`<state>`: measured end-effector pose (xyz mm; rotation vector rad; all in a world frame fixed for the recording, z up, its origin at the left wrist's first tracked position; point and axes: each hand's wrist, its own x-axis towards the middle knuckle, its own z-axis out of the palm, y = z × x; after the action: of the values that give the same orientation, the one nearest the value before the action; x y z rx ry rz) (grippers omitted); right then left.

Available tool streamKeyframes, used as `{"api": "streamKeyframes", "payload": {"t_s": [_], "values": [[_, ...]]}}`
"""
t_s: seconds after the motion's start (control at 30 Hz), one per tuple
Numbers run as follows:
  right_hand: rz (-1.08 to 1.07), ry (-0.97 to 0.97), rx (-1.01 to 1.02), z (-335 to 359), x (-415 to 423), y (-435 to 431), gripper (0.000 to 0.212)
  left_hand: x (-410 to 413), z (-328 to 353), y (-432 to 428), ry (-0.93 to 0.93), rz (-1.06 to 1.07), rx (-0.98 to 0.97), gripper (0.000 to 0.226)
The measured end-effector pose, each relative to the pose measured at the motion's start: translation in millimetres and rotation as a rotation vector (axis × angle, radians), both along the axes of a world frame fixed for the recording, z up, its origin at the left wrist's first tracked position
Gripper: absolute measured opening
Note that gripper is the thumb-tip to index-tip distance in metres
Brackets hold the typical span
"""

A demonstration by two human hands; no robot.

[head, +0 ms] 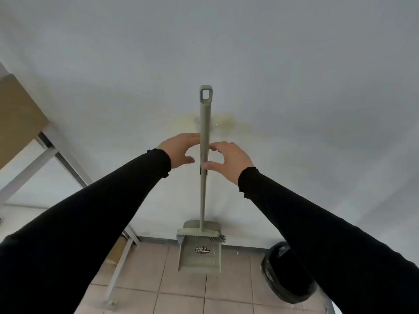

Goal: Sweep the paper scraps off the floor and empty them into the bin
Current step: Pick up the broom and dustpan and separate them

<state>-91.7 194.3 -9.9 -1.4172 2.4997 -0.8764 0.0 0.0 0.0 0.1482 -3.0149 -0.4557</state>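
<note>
Paper scraps are nowhere in view, so sweeping looks unstarted. A grey-green broom [204, 155] stands clipped upright with its dustpan [199, 257] against the wall [294, 87]. The left hand [181, 150] and right hand [229, 159] flank the handle, fingers spread wide, gripping nothing. The black-lined bin [285, 273] waits to the right.

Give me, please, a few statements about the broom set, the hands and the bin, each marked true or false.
1. The broom and dustpan set stands upright against the wall. True.
2. The left hand is clenched around the handle. False: both hands are open beside it.
3. The bin has a black liner. True.
4. The bin stands left of the dustpan. False: it stands to the right.
5. The right hand holds a paper scrap. False: it holds nothing.
</note>
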Motion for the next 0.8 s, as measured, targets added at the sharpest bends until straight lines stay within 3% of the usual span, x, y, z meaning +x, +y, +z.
{"api": "streamKeyframes", "payload": {"t_s": [0.27, 0.5, 0.63, 0.8], "values": [[-0.064, -0.077, -0.2, 0.2, 9.5, -21.5, 0.02, -36.4, 6.3, -1.9, 0.061, -0.145, -0.263, 0.034], [-0.067, -0.123, -0.345, 18.8, 32.0, -15.1, 0.016, -24.4, 33.4, -14.5, 0.07, -0.341, -0.418, 0.022], [0.03, -0.428, -0.332, 29.8, 59.2, -12.2, 0.012, 8.0, 43.4, -16.5, -0.123, -0.309, -0.448, 0.009], [-0.007, -0.921, -0.119, 21.3, 90.1, -8.8, 0.023, 48.4, 7.7, -7.4, -0.411, -0.206, -0.428, 0.009]]}}
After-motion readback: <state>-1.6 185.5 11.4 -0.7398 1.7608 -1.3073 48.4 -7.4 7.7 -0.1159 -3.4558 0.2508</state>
